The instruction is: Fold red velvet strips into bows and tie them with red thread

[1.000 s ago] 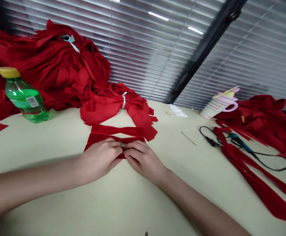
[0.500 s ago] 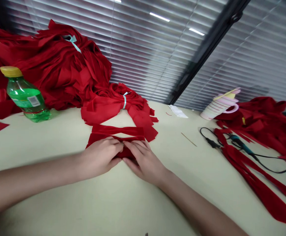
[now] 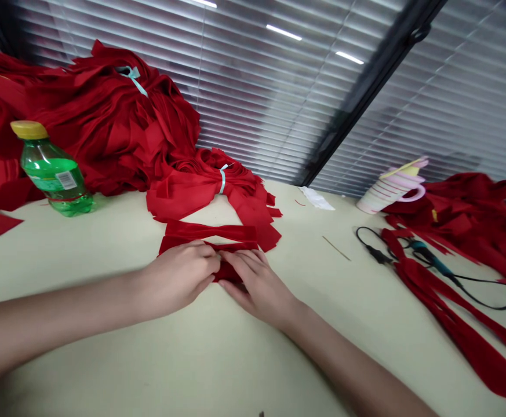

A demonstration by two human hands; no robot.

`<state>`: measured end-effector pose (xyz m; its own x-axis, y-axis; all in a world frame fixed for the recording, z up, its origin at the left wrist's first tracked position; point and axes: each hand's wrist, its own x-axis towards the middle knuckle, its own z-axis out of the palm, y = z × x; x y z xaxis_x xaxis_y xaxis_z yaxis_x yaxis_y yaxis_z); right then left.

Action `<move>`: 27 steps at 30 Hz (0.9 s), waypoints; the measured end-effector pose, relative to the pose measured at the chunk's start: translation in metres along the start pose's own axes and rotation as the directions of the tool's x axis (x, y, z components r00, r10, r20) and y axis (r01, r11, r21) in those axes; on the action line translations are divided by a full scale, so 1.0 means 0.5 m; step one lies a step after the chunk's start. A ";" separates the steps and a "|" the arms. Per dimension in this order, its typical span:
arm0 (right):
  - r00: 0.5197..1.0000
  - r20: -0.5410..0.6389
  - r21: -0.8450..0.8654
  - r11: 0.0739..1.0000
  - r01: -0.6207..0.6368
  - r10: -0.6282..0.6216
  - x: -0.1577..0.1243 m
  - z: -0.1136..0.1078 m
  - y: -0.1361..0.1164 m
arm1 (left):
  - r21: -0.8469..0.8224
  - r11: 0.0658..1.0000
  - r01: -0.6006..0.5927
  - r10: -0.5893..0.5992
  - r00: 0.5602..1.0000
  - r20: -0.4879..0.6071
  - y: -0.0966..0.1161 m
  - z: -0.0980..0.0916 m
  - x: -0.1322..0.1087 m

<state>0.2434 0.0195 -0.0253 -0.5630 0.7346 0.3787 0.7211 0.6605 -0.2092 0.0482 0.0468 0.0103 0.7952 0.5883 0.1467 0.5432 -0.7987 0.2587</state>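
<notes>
My left hand [image 3: 178, 278] and my right hand [image 3: 259, 284] meet at the middle of the cream table [image 3: 105, 359]. Both pinch the middle of a red fabric strip [image 3: 229, 263] that lies flat under them, its ends sticking out past my knuckles. A second red strip [image 3: 209, 230] lies just behind it, apart from my fingers. Behind that sits a tied bundle of red strips [image 3: 209, 188] with a pale blue band round it.
A big heap of red fabric [image 3: 96, 121] fills the back left, with a green bottle [image 3: 55, 174] in front of it. At right lie long red ribbons [image 3: 452, 324], a corded tool [image 3: 430, 258], a roll of tape [image 3: 387, 188] and more red fabric [image 3: 470, 214]. Window blinds stand behind.
My fingers have gathered the strip's middle more tightly; both hands stay in nearly the same spot. The camera has shifted slightly.
</notes>
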 end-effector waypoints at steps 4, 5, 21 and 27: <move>1.000 0.008 0.003 1.000 0.001 -0.001 -0.001 -0.001 0.001 | -0.001 1.000 -0.008 0.008 1.000 0.012 0.000 0.010 0.002; 1.000 0.010 0.003 1.000 0.001 -0.001 0.000 -0.001 0.001 | -0.004 1.000 -0.010 0.010 1.000 0.009 -0.001 0.013 0.002; 0.905 -0.406 -0.024 0.988 -0.150 0.128 -0.025 -0.107 0.070 | 0.019 0.999 -0.036 0.036 0.999 0.030 -0.005 0.015 0.001; 0.979 -0.166 -0.069 0.988 -0.135 0.122 -0.023 -0.077 0.048 | 0.211 0.976 -0.050 0.043 0.998 0.038 0.024 0.022 -0.007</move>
<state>0.2828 0.0211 0.0002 -0.3958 0.7738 0.4946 0.8167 0.5428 -0.1956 0.0547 0.0337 0.0021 0.8275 0.5483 0.1210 0.5474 -0.8357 0.0436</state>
